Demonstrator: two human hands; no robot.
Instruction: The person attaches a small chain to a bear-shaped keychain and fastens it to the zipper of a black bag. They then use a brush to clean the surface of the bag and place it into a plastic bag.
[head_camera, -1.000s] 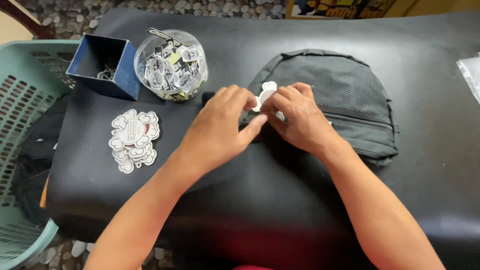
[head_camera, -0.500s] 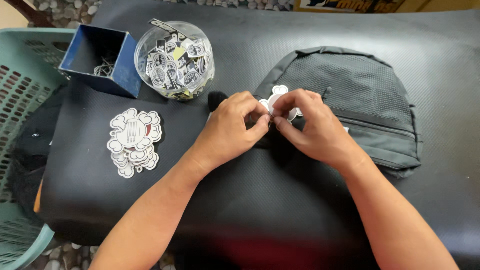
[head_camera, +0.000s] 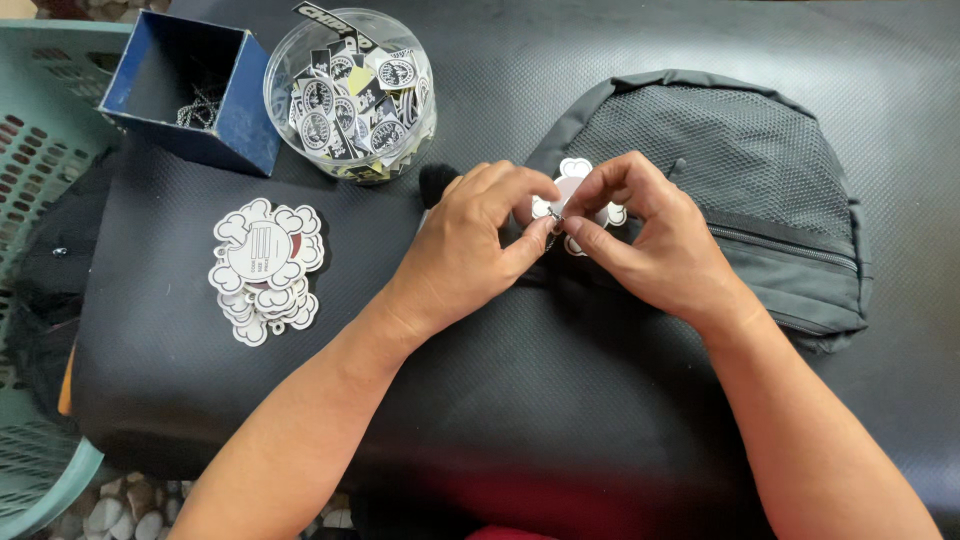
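My forearms come up from the bottom edge and meet over the middle of the black table (head_camera: 620, 420). My left hand (head_camera: 470, 250) is curled, thumb and forefinger pinched together at a small metal bit right where the two hands touch. My right hand (head_camera: 640, 235) is curled the same way, its fingertips closed on the white cloud-shaped tag (head_camera: 575, 170), which pokes out above and between my fingers. I think the metal bit is a little clasp or chain joined to the tag, but my fingers hide most of it.

The tag sits at the near left edge of the black backpack (head_camera: 740, 190), which lies flat on the table under and beyond my right hand, mesh panel facing up and a zipper line running across its right side.

To the left, well apart from my hands, a stack of white cloud-shaped tags (head_camera: 265, 265) lies on the table, fanned slightly so the lower ones show at the bottom.

Farther off, a clear round tub (head_camera: 350, 95) holds a heap of small black-and-white cards and labels. Just beside it on the left stands a dark blue open box (head_camera: 190, 90), tilted a little, with some thin metal chains in the bottom. A pale green plastic basket (head_camera: 40, 130) sits beyond the table's left edge.
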